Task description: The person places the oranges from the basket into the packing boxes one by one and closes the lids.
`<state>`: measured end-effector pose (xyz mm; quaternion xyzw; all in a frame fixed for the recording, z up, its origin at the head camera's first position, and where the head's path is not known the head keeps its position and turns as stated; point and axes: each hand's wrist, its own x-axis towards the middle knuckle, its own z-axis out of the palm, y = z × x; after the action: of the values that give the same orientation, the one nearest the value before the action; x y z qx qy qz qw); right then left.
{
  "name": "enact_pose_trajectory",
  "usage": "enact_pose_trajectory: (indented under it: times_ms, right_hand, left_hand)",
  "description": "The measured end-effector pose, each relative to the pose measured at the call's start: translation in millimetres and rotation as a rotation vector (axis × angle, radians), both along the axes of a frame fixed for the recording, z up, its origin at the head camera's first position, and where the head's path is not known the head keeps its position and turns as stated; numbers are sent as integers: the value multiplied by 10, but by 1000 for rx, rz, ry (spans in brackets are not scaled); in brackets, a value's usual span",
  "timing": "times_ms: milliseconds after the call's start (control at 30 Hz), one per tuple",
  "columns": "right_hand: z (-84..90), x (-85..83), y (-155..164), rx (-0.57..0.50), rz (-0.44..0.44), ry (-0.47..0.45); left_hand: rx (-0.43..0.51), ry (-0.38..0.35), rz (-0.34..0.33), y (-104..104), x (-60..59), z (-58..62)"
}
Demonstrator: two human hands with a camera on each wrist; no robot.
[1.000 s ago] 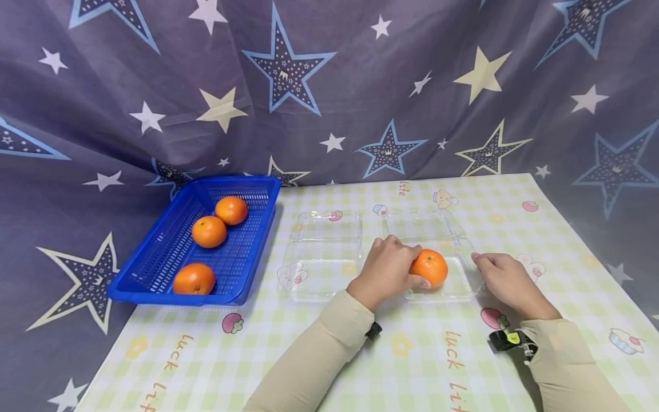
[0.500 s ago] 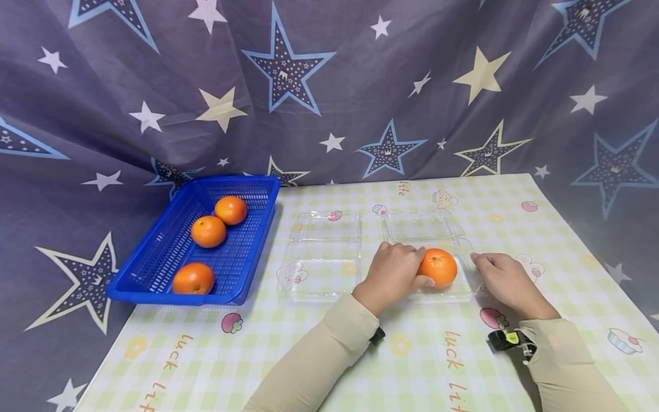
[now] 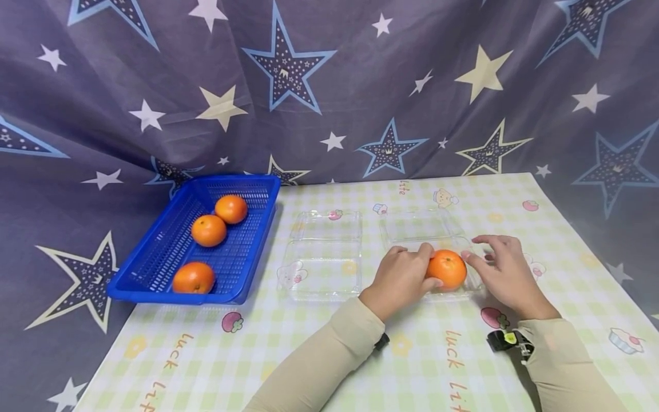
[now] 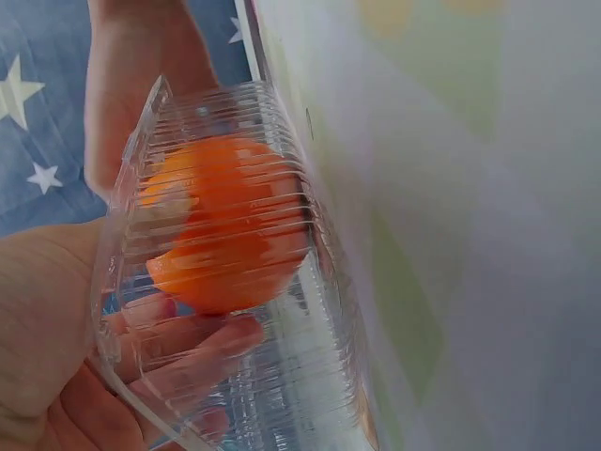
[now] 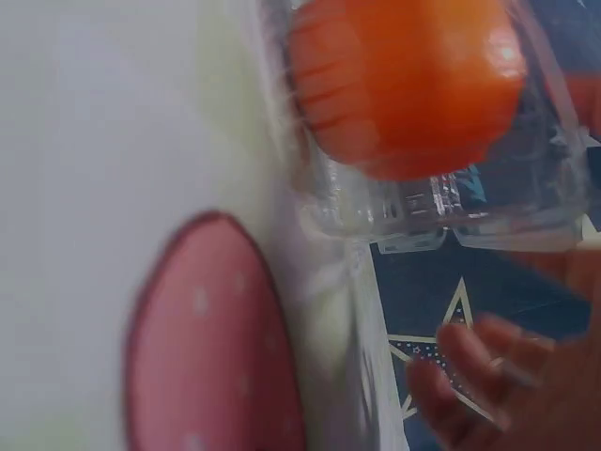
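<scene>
Shining smooth and bright, a round orange (image 3: 447,269) with a small stem mark on top is sitting inside the clear container (image 3: 422,226) farther from the blue basket (image 3: 226,274). The left hand (image 3: 399,281) is gripping it between thumb and fingers; the right hand (image 3: 509,277) is holding nothing, its thumb and fingers parting beside the fruit, though I cannot tell whether the thumb is touching. Compared with a second ago, the orange is lying farther right, and the right hand is no longer pinching the container's edge.
</scene>
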<state>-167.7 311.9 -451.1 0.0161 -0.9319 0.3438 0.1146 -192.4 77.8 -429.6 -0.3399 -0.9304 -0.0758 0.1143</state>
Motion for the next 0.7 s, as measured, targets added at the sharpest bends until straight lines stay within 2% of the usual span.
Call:
enact_pose_trajectory:
  times_ms: [133,267,400,633,700]
  right_hand:
    - [0,15,-9,-10,91,17]
    - [-17,19,-35,17,197,-48]
    - [-30,21,-50,17,210,-47]
    - [-25,31,-40,31,180,-15]
    - [-24,35,-33,16,182,-14]
  left_hand:
    - [-10,1,2,-4,5,8]
    - [-14,-6,7,-14,4,5]
    - [-22,-19,-6,-45,-8,17]
    - [-45,-82,1,-117,-38,88]
    - [-61,-76,-4,-130,-46,98]
